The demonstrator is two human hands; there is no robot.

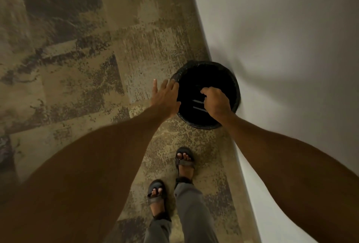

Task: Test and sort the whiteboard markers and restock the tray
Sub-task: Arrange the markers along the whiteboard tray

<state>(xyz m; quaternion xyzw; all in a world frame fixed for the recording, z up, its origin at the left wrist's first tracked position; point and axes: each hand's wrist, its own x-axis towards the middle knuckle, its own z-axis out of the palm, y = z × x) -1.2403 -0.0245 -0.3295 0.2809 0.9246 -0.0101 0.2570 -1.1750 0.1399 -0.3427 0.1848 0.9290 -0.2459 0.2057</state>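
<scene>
A round black bin (236,87), lined with a black bag, is seen on the mottled floor (77,48) against the white wall (291,38). The left hand (165,96) is held at the bin's left rim, its grip spread with the fingers straight. The right hand (216,102) is held over the bin's mouth, fingers curled downward. Two pale, blurred markers (198,102) are seen just left of that hand, over the dark interior; whether they are pinched in its grip cannot be told. Sandalled feet (156,194) are seen on the near floor.
</scene>
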